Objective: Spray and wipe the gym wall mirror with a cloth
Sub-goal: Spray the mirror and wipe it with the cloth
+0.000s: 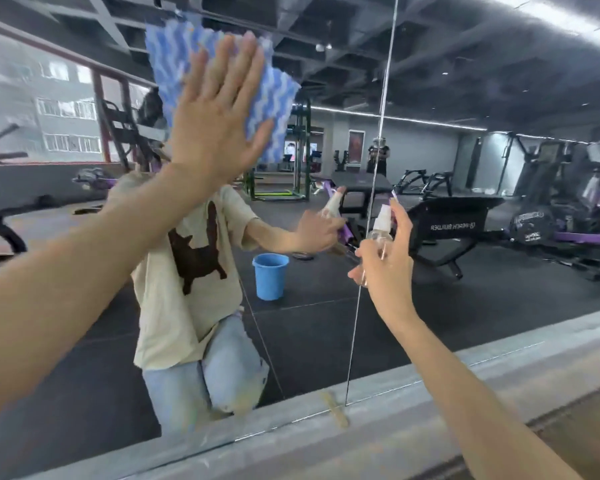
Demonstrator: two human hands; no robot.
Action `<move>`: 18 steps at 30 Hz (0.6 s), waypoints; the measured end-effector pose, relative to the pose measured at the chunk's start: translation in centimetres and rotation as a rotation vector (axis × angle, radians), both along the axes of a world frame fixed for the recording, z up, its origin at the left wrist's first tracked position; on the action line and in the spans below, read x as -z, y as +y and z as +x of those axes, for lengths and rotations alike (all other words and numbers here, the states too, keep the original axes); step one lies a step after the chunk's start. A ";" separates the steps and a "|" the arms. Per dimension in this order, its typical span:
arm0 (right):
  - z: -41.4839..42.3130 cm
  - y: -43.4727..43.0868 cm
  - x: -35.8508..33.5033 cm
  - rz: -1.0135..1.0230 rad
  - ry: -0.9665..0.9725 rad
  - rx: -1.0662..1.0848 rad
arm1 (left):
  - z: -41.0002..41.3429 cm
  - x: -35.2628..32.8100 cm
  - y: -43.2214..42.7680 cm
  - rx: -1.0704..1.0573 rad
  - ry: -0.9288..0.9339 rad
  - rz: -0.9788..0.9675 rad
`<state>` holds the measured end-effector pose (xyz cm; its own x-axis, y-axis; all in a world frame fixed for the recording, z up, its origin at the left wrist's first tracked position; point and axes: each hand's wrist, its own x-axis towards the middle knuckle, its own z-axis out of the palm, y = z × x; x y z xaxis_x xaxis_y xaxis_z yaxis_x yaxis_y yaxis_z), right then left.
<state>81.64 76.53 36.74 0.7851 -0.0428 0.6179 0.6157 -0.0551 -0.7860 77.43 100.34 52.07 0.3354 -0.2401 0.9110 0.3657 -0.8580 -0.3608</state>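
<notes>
— Item one, left forearm (66,271)?
— Raised across the view. Left hand (219,123) is spread flat, fingers straight; a blue-and-white cloth (167,46) is pressed by it high against the mirror (465,81).
— Item two?
— Right hand (388,258): fingers are curled round a small clear spray bottle (383,220), held upright just before the glass, beside the vertical seam (378,133).
— Reflected items?
— Blue bucket (270,277), listed standing on the dark floor (326,323); gym machines (551,220) behind.
</notes>
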 end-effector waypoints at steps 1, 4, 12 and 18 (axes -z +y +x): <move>-0.2 0.5 -0.1 0.003 0.004 -0.012 | 0.6 2.4 -0.5 0.019 0.014 0.030; -0.8 1.9 0.6 -0.036 0.001 -0.003 | 2.1 14.5 -1.3 0.114 0.240 0.310; -3.3 5.2 6.1 -0.121 0.123 -0.070 | -3.3 27.2 5.5 0.224 0.562 0.574; -4.0 7.5 7.1 -0.060 0.106 -0.038 | -4.3 10.5 7.0 0.068 0.009 0.180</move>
<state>77.65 84.00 29.66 0.8463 0.0232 0.5321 0.5321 -0.0823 -0.8427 73.10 107.31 41.61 0.3210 -0.4211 0.8483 0.3055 -0.8018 -0.5136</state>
